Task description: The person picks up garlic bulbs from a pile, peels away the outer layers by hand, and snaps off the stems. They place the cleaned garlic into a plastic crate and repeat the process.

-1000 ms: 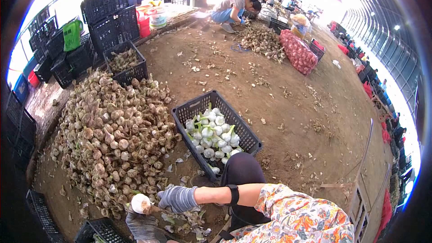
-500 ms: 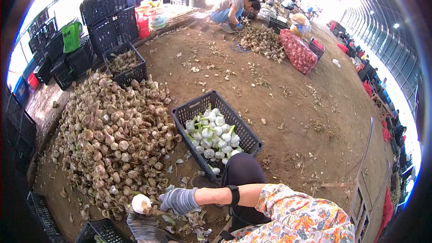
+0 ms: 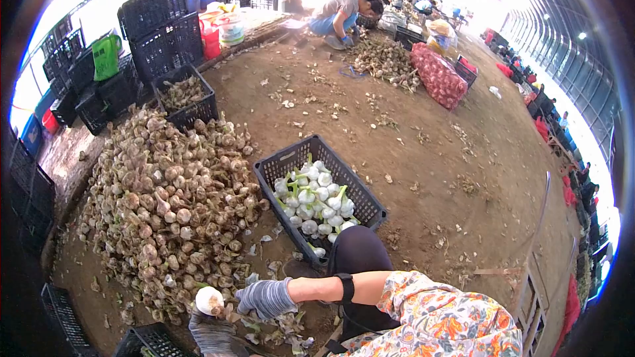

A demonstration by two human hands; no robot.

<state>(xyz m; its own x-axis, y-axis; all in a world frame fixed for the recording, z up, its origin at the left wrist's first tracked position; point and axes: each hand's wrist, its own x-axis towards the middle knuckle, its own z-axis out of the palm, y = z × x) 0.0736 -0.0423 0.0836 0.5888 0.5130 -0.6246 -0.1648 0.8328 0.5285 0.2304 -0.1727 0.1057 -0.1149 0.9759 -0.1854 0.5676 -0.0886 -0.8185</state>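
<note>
At the bottom, my left hand [image 3: 215, 334] in a grey knit glove holds a peeled white garlic bulb [image 3: 209, 300] from below. Close to its right side is my right hand [image 3: 264, 298], also gloved, with its fingers closed near brown loose skin of the bulb; whether they pinch anything is hidden. A large heap of unpeeled garlic [image 3: 165, 205] lies beyond both hands. The dark crate [image 3: 368, 210] to the right of the heap holds white peeled bulbs [image 3: 317, 193] with green stems.
Peeled skins [image 3: 291, 330] litter the ground below my right hand. A small crate [image 3: 192, 114] stands behind the heap, near stacked black crates [image 3: 167, 43]. A crouching person [image 3: 340, 16] works farther off, near a red net sack [image 3: 438, 75]. A metal frame [image 3: 531, 291] is at right.
The view has shifted very slightly. Both hands stay close together at the bulb, with little visible movement. The far crouching person's arms have moved a little.
</note>
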